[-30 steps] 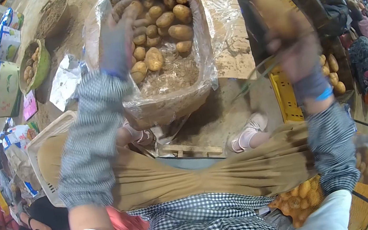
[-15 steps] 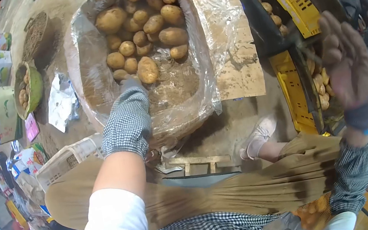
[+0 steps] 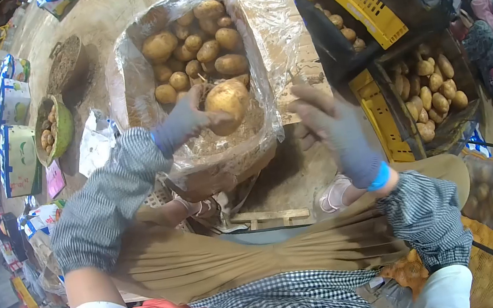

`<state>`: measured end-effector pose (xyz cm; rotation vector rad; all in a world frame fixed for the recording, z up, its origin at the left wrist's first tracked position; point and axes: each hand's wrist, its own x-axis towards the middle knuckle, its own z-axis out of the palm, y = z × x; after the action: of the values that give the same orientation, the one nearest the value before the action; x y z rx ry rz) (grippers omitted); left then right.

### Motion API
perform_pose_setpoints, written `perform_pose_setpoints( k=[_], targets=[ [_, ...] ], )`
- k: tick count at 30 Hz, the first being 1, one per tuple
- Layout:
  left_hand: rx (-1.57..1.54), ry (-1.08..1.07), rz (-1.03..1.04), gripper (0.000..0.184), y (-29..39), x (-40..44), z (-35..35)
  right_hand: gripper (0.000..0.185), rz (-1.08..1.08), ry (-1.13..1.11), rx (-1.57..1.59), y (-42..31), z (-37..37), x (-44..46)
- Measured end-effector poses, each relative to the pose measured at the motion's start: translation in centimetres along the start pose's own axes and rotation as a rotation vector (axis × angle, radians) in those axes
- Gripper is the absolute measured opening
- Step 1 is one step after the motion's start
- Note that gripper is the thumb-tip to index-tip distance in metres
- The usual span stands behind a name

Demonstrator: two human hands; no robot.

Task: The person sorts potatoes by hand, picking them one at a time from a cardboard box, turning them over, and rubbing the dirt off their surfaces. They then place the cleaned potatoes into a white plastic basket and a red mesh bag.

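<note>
My left hand (image 3: 185, 122), in a grey glove, is closed around a large potato (image 3: 227, 106) above the lower part of a plastic-lined box (image 3: 214, 175). Several smaller potatoes (image 3: 207, 50) lie heaped in the upper part of that box, on loose soil. To the right of the box, over the floor, my right hand (image 3: 338, 130) has its gloved fingers apart with nothing in them. A blue band (image 3: 380, 176) circles its wrist.
Yellow-edged crates (image 3: 383, 122) stand on the right, one holding several potatoes (image 3: 433, 89). At the left are a green bowl (image 3: 64, 128) of small potatoes, a brown basket (image 3: 65, 61) of soil, a white sheet (image 3: 96, 142) and cartons (image 3: 21, 157). A low wooden stool (image 3: 269, 216) is near my feet.
My left hand has risen out of the box, now gripping a large potato. My right hand has moved in from the right crates toward the box. The camera view has shifted slightly.
</note>
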<state>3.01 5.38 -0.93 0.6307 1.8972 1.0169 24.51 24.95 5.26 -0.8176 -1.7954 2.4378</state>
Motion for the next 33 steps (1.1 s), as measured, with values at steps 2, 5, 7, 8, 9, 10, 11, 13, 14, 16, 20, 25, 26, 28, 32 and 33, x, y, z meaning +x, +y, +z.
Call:
perform_pose_setpoints(
  k=[2, 5, 7, 8, 9, 10, 11, 13, 14, 16, 20, 25, 26, 28, 32, 33],
  targets=[
    [-0.243, 0.037, 0.210, 0.089, 3.3, -3.4, 2.4, 0.058, -0.015, -0.067, -0.005, 1.6, 1.6, 0.2],
    [0.068, 0.143, 0.312, 0.086, 4.8, -6.1, 5.0, 0.063, -0.140, -0.156, -0.113, 3.2, 2.5, 0.4],
    [-0.025, 0.119, 0.384, 0.085, 5.0, -7.4, 6.1, 0.067, -0.256, -0.182, -0.213, 3.3, 2.4, 0.2],
    [0.027, 0.179, 0.435, 0.085, 4.5, -7.5, 6.2, 0.071, -0.171, -0.233, -0.094, 3.1, 2.1, 0.1],
    [0.076, 0.240, 0.483, 0.085, 4.1, -7.8, 6.4, 0.075, -0.081, -0.283, 0.024, 3.1, 1.9, -0.1],
    [0.073, 0.243, 0.482, 0.085, 4.2, -8.4, 6.8, 0.075, -0.079, -0.285, 0.021, 3.0, 1.8, 0.0],
    [0.065, 0.281, 0.516, 0.083, 4.5, -8.9, 7.2, 0.077, -0.103, -0.314, 0.145, 2.9, 1.7, 0.4],
    [0.053, 0.321, 0.551, 0.080, 4.4, -9.2, 7.5, 0.078, -0.125, -0.341, 0.264, 2.4, 2.0, 0.3],
    [0.269, 0.400, 0.684, 0.082, 4.2, -9.1, 7.5, 0.078, -0.025, -0.377, 0.153, 1.8, 2.2, -0.1],
    [0.480, 0.481, 0.807, 0.083, 4.1, -8.9, 7.5, 0.078, 0.084, -0.410, 0.035, 1.5, 2.2, -0.3],
    [0.262, 0.399, 0.762, 0.085, 4.9, -8.8, 7.3, 0.088, -0.046, -0.390, 0.031, 0.7, 2.0, -0.2],
    [-0.853, -0.015, 0.211, 0.091, 6.9, -10.2, 6.3, 0.091, -0.320, -0.417, -0.076, 0.2, 1.7, 0.5],
    [-0.859, -0.009, 0.210, 0.091, 6.3, -9.9, 6.4, 0.088, -0.361, -0.414, -0.180, 0.2, 1.4, 0.6],
    [-0.802, 0.029, 0.379, 0.085, 5.0, -9.0, 6.7, 0.085, -0.400, -0.416, -0.287, 0.2, 1.4, 0.8],
    [-0.756, 0.090, 0.296, 0.090, 4.6, -9.0, 7.2, 0.078, -0.389, -0.260, -0.323, 0.6, 1.3, 0.6],
    [-0.797, 0.046, 0.292, 0.088, 4.4, -8.9, 7.5, 0.074, -0.429, -0.249, -0.349, 0.6, 1.1, 0.6]
  ],
)
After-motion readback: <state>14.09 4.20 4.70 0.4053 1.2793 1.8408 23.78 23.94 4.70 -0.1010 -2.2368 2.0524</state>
